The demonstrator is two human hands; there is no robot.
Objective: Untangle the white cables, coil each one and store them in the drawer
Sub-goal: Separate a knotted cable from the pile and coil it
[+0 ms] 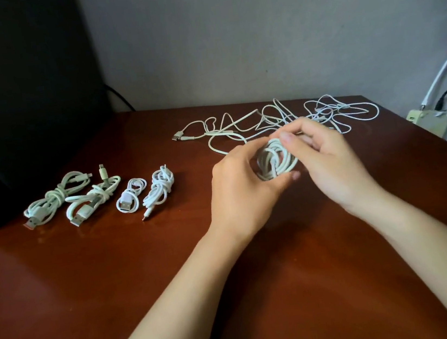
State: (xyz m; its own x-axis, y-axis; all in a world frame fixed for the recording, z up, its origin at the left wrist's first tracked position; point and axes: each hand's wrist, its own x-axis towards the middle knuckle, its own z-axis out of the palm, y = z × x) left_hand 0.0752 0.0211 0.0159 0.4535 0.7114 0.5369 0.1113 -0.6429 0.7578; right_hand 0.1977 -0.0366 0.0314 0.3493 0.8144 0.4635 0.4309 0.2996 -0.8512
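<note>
Above the brown table (116, 268) my left hand (239, 192) grips a round coil of white cable (273, 160) from the left, thumb below it. My right hand (326, 158) pinches the same coil from the right, fingers curled over its top. Behind the hands a tangle of loose white cables (281, 119) spreads over the far side of the table, one plug end (176, 135) pointing left. Several coiled white cables (100, 194) lie in a row at the left. No drawer is in view.
A large black object (16, 97) stands at the far left of the table, against the grey wall. Off the table's right edge sit a pale power strip (429, 119) and wall cables (444, 66). The table's near half is bare wood.
</note>
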